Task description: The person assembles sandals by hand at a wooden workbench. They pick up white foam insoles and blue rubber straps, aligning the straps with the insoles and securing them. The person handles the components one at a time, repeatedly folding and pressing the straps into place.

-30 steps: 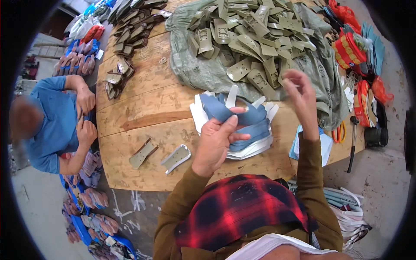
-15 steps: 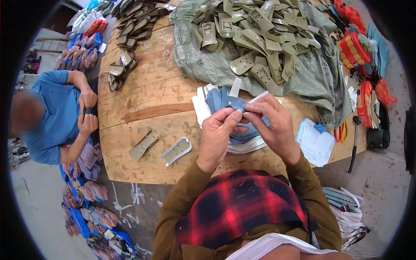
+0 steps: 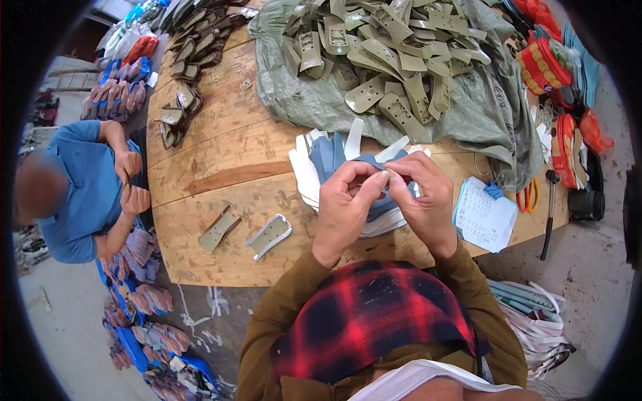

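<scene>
Close together over the near table edge, my left hand (image 3: 348, 208) and my right hand (image 3: 426, 204) pinch one blue strip (image 3: 369, 160) between thumbs and fingertips. The strip looks like thin, flexible material; its pinched part is mostly hidden by my fingers. Beneath and behind both hands lies a stack of blue strips (image 3: 325, 159) and white strips (image 3: 303, 175), fanned out at the far end. Left of my left hand are two waisted plastic pieces: an olive one (image 3: 219, 229) and another with a white-covered edge (image 3: 268, 238).
A heap of olive plastic pieces (image 3: 401, 47) covers a grey-green woven sheet (image 3: 287, 100). Brown pieces (image 3: 179, 113) line the far left. At right lie a written paper (image 3: 485, 215), orange-handled scissors (image 3: 527, 196) and a hammer (image 3: 550, 214). Another person (image 3: 90, 190) works at left.
The view has shifted slightly. My hands have drawn closer together on the blue strip, fingertips now nearly meeting. The other person's hands are slightly lower in the picture.
</scene>
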Available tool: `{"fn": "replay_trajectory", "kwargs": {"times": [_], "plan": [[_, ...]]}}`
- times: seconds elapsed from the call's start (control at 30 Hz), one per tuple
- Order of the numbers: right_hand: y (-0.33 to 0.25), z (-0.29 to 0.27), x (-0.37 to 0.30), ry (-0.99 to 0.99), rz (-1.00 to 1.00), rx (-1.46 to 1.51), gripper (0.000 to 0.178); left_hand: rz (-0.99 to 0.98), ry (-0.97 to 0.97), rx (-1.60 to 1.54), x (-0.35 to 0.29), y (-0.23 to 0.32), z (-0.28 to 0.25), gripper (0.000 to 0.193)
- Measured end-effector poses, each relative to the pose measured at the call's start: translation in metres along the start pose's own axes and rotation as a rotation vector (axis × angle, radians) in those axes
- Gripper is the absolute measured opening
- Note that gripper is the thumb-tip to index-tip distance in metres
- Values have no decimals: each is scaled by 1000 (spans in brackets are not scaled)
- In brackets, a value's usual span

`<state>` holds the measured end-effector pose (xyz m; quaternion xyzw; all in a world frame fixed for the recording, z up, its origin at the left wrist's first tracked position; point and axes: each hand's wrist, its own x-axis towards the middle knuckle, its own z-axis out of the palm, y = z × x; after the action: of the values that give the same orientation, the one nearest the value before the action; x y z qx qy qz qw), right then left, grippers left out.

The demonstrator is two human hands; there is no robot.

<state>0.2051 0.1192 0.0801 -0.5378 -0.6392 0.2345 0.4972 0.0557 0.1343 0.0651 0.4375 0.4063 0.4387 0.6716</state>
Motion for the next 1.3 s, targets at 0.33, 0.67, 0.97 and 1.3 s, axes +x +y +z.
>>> {"fn": "replay_trajectory", "kwargs": {"times": [0.33, 0.67, 0.97, 1.3], "plan": [[43, -11, 22, -1, 394, 364, 9, -116, 41, 105, -5, 7, -26, 11], [117, -60, 95, 222, 589, 744, 19, -340, 165, 329, -51, -14, -79, 12], [19, -51, 80, 15, 121, 13, 11, -143, 17, 646, -69, 65, -63, 31], [-34, -21, 45, -337, -463, -263, 17, -229, -200, -572, -15, 35, -9, 39]]}}
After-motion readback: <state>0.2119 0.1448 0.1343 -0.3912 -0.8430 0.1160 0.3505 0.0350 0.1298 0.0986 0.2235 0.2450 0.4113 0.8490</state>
